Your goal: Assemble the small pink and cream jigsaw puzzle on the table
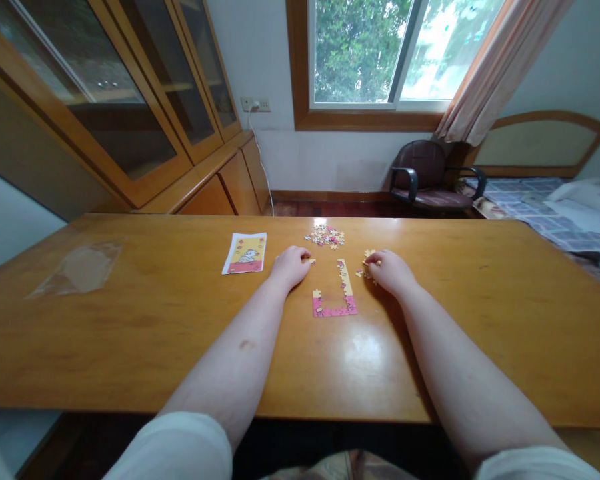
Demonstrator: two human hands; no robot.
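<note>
My left hand (pixel 290 268) rests on the table, its fingers closed at a small yellow puzzle piece (pixel 313 261). Over a small group of loose puzzle pieces (pixel 367 256), my right hand (pixel 393 272) has its fingertips pinched together at a piece, partly hidden by the fingers. Between the hands lies a partly joined puzzle border (pixel 334 312): a pink bottom edge, a tall yellow right side and a short left side. Beyond it is a heap of mixed pieces (pixel 327 235). A picture card (pixel 245 254) with a white animal on yellow and pink lies left of my left hand.
The wooden table (pixel 170 333) carries a clear plastic bag (pixel 83 267) at the far left. Behind it stand a glass-door cabinet (pixel 200 150), an office chair (pixel 423 167) beneath the window, and a bed (pixel 525 200) at right.
</note>
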